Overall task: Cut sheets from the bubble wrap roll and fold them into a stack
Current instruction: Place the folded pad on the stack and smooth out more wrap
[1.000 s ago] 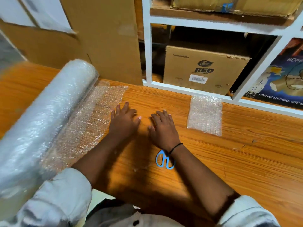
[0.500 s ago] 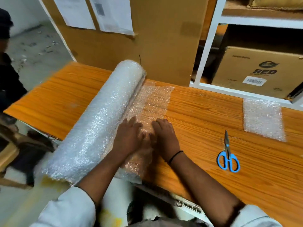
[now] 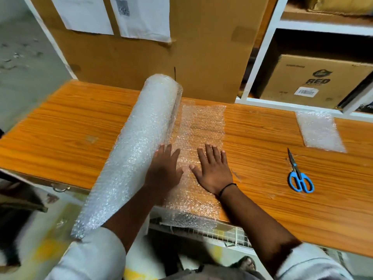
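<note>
The roll (image 3: 131, 150) lies slantwise across the orange wooden table (image 3: 60, 128), its far end close to a big cardboard panel (image 3: 201, 63) and its near end jutting out past the table's front edge. A length of wrap, the sheet (image 3: 201, 126), is drawn out from the roll's right side and lies flat on the wood. Its near edge droops over the front of the table.

The left hand (image 3: 164, 168) is released, fingers straight. It presses against the roll's right flank, just where the roll meets the sheet, and grasps nothing. The right hand (image 3: 213, 170) is also released: palm down, fingers spread, flat on the sheet near its right edge. There is a thin black band (image 3: 227, 187) on that wrist. The two hands sit just beside each other, thumbs near but apart. Both sleeves are pale.

The scissors (image 3: 298, 176), blue-handled, lie closed on the table well to the right of the right hand, handles toward the person and blades pointing away. Further back on the right a smaller piece of wrap (image 3: 320, 131) lies flat by a white shelf frame (image 3: 260, 57); whether it is one layer or several I cannot tell. A brown box (image 3: 314, 79) sits in the shelf, and two papers (image 3: 113, 15) are stuck to the cardboard panel
</note>
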Motion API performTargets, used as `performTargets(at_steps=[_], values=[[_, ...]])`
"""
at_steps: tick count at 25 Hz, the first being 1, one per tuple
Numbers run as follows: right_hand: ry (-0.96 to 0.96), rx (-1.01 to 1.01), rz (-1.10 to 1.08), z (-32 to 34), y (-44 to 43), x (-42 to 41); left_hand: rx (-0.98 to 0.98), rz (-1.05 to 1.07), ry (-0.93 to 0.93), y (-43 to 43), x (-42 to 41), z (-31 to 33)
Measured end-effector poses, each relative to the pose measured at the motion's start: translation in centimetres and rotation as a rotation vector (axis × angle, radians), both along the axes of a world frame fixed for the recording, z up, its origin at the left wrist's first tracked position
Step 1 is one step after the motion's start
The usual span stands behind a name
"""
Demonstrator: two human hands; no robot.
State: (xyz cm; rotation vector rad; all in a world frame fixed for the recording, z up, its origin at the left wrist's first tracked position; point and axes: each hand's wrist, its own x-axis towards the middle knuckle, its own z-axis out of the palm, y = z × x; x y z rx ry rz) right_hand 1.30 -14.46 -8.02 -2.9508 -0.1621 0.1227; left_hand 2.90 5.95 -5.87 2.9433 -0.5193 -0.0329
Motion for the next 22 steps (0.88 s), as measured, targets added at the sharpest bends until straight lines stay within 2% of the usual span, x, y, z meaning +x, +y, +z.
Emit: performTargets(at_steps=[3,7,15,18,22], values=[[0.016,-0.033,-0.018,0.1,-1.8,-0.4,-0.012,-0.030,-0.018,-0.1,-0.1,-0.4],[0.028,-0.052,-0.062,0.2,-4.2,-0.9,-0.003,-0.105,0.047,-1.4,-0.2,-1.0],[0.099,-0.036,-0.055,1.5,-8.8,-0.5,-0.242,-0.341,0.060,-4.2,-2.1,-0.5],[0.015,0.021,-0.018,2.2,-7.8,-2.1,-0.140,-0.415,0.107,-4.6,-3.2,-1.0],[-0.033,0.039,0.044,2.2,-5.2,-6.0,0.041,-0.399,0.135,-5.1,-2.2,-2.0]])
